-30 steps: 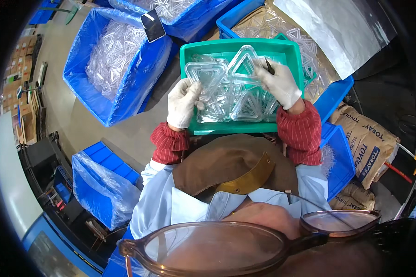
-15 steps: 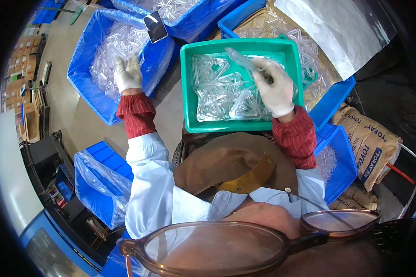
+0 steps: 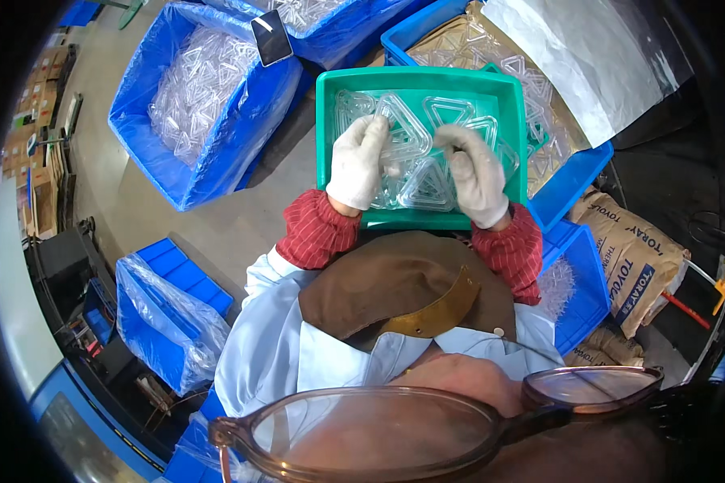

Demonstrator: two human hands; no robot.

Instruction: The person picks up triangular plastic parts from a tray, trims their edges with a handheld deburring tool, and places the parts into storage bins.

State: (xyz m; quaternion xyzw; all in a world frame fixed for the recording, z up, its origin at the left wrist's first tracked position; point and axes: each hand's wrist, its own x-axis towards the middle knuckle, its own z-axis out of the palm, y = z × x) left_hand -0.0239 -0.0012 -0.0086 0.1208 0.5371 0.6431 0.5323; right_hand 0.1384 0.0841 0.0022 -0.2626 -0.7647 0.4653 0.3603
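My left hand, in a white glove, is over the left side of a green tray. Its thumb and fingers pinch the edge of a clear plastic triangle, which is tilted up. My right hand, also gloved, hovers over the tray's right half. Its bent fingers are apart, with the fingertips close to the triangle's right corner; whether they touch cannot be made out. More clear triangles lie loosely piled in the tray beneath and between my hands.
A blue lined bin full of clear pieces stands left, with a phone on its corner. Behind right, a blue crate holds more triangles beside a white sheet. Paper sacks lie right; another blue bin stands lower left.
My left hand has come from over the left blue bin to the tray and now grips a triangle. The clear piece in my right hand has left it, and that hand has lowered slightly.
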